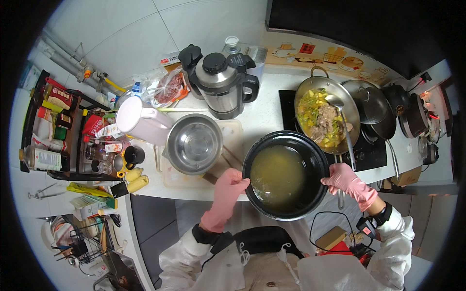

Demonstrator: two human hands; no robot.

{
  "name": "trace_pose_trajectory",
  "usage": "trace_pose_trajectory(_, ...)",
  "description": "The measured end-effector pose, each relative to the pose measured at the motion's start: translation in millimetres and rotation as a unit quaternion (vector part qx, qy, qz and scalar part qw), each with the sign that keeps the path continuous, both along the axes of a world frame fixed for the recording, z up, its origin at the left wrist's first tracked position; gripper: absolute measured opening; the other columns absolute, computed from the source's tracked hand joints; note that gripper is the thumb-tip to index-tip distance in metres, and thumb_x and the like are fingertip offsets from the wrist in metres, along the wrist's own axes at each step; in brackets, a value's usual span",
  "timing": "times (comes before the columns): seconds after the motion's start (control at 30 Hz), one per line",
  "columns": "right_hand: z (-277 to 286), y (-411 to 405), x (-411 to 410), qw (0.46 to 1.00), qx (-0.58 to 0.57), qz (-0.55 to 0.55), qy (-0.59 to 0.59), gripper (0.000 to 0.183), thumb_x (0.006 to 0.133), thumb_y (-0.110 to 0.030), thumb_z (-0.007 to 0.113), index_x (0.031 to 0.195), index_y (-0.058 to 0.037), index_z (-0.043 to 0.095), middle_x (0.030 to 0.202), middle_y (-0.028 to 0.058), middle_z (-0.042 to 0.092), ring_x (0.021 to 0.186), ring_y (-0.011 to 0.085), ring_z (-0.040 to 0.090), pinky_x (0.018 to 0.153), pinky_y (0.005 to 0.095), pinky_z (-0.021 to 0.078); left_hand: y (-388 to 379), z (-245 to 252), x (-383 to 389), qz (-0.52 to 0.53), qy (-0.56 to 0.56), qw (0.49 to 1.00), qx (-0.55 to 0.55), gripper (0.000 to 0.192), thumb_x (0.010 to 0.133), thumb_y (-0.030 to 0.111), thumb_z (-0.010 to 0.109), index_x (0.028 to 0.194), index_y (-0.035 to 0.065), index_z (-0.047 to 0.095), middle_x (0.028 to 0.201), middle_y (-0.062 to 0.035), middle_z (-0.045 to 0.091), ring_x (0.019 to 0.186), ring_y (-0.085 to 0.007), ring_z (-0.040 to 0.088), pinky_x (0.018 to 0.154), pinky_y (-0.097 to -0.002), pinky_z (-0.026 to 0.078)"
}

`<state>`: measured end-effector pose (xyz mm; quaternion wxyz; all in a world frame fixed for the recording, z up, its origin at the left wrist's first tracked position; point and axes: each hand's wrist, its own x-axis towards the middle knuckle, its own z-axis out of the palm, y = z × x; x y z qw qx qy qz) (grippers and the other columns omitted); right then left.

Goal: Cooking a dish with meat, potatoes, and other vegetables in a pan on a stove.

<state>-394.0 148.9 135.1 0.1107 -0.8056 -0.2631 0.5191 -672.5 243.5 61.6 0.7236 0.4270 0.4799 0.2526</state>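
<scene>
Between my two hands is a round black inner pot, perhaps from a rice cooker (314, 182), with cloudy yellowish liquid (278, 172) in it. My left hand (233, 183), in a pink glove, grips its left rim. Also gloved in pink, my right hand (345, 179) grips the right rim. The pot is in front of the counter's edge, close to my body. Just beyond its right side, a steel wok (351, 112) rests on the black cooktop (375, 154). Meat and yellow-green vegetables (326, 116) fill it, and a metal ladle (344, 127) leans inside.
A steel bowl (194, 143) stands on a pale cutting board (174, 180). Behind are a pink jug (142, 120) and a blender jug (220, 87). A lidded pan (369, 105) sits right of the wok. Corn pieces (136, 182) lie near a condiment rack (78, 145). A cable (311, 225) hangs below.
</scene>
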Motion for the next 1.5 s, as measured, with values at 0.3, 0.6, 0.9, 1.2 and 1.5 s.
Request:
trace_pose_trajectory(0.3, -75, 12, -22, 0.993, 0.020, 0.046, -0.107, 0.022, 0.070, -0.012, 0.063, 0.069, 0.0033, 0.048, 0.052, 0.0098, 0.053, 0.042, 0.0179, 0.056, 0.038, 0.0284, 0.0430, 18, -75, -1, 0.008, 0.056, 0.995, 0.078, 0.008, 0.073, 0.003, 0.058, 0.074, 0.0046, 0.050, 0.065, 0.0027, 0.048, 0.059, -0.0046, 0.043, 0.054, -0.0188, 0.036)
trace_pose_trajectory(0.6, 99, -40, 1, 0.849, 0.262, 0.225, -0.400, 0.055, 0.079, -0.040, 0.048, 0.116, -0.0004, 0.041, 0.064, 0.0089, 0.057, 0.057, 0.0200, 0.055, 0.052, 0.0333, 0.0423, 10, -73, 3, 0.043, 0.055, 0.991, 0.116, 0.020, 0.076, 0.010, 0.057, 0.096, 0.0042, 0.052, 0.088, -0.0038, 0.051, 0.076, -0.0110, 0.049, 0.068, -0.0230, 0.041)
trace_pose_trajectory(0.9, 73, -133, -5, 0.876, 0.398, -0.259, 0.084, 0.049, 0.082, -0.040, 0.040, 0.112, -0.0003, 0.046, 0.083, 0.0103, 0.058, 0.077, 0.0213, 0.055, 0.071, 0.0341, 0.0413, 12, 23, -67, -0.015, 0.217, 0.856, 0.469, 0.011, 0.077, 0.002, 0.049, 0.066, -0.0014, 0.052, 0.071, -0.0105, 0.052, 0.072, -0.0200, 0.053, 0.075, -0.0288, 0.041)
trace_pose_trajectory(1.2, -2, -145, -46, 0.822, 0.306, -0.263, 0.402, 0.065, 0.085, -0.052, 0.020, 0.123, -0.0020, 0.033, 0.121, 0.0075, 0.042, 0.112, 0.0201, 0.039, 0.094, 0.0338, 0.0298, -86, 79, 47, -0.304, 0.134, 0.749, 0.573, 0.035, 0.064, 0.003, 0.054, 0.099, -0.0018, 0.052, 0.105, -0.0174, 0.049, 0.102, -0.0297, 0.045, 0.088, -0.0349, 0.035)
trace_pose_trajectory(1.5, -22, -160, -99, 0.781, 0.573, 0.194, 0.156, 0.037, 0.084, -0.006, 0.044, 0.119, 0.0040, 0.037, 0.113, 0.0103, 0.045, 0.104, 0.0222, 0.044, 0.086, 0.0287, 0.0363, -100, 83, 62, -0.574, 0.380, 0.478, 0.546, 0.016, 0.064, 0.031, 0.052, 0.061, 0.0157, 0.056, 0.050, -0.0031, 0.051, 0.051, -0.0201, 0.055, 0.044, -0.0326, 0.040)
